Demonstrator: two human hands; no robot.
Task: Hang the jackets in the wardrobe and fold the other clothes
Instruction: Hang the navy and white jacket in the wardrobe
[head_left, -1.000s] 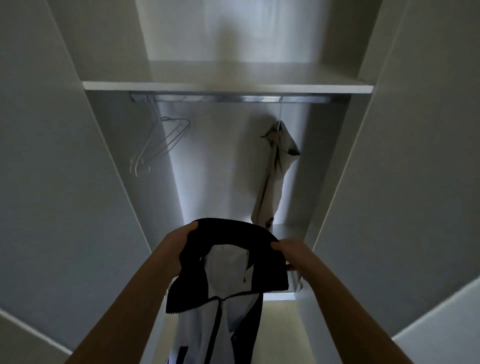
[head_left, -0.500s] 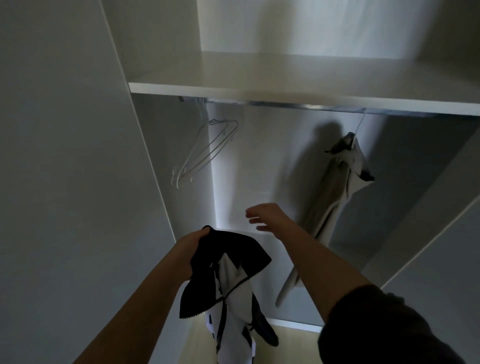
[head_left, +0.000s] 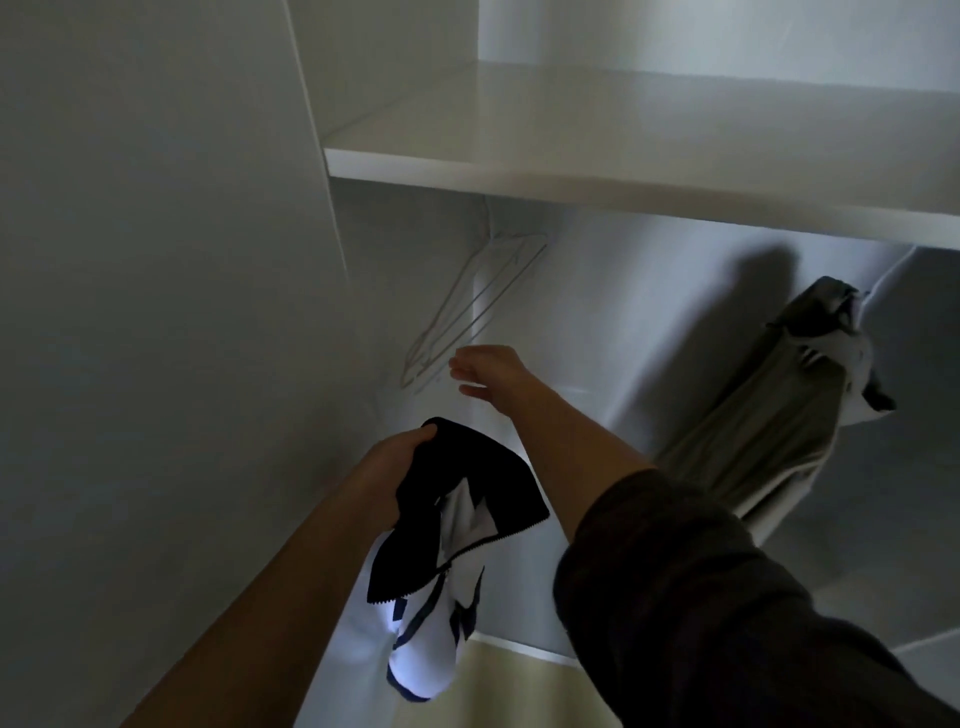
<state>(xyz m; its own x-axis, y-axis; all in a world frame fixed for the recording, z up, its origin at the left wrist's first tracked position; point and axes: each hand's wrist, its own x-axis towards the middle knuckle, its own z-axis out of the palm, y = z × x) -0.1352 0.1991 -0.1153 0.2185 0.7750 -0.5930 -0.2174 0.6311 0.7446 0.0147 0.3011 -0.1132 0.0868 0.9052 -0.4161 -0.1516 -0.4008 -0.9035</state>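
**1 jacket in my left hand, right hand at the hangers**

My left hand (head_left: 395, 457) grips the black-and-white jacket (head_left: 460, 512) by its dark collar, fingers curled round the bunched cloth. The rest of the jacket hangs below my fist, its zip open and its white lower part dangling in front of the wardrobe's floor edge.

My right hand (head_left: 488, 371) is stretched forward into the wardrobe with nothing in it. The fingers are loose and nearly straight, and the thumb stands apart from them. The fingertips are just beside the lower end of the bare wire hangers (head_left: 470, 304). I cannot tell whether they touch the wire. My dark sleeve (head_left: 701, 597) covers the upper arm, pushed back from the forearm.

The hangers hang tilted under the white shelf (head_left: 597, 176), close to the wardrobe's left wall. Their number I cannot tell for sure, as the wires overlap.

Well to the right, 1 grey-and-white jacket (head_left: 769, 436) hangs under the same shelf, apart from both my hands.
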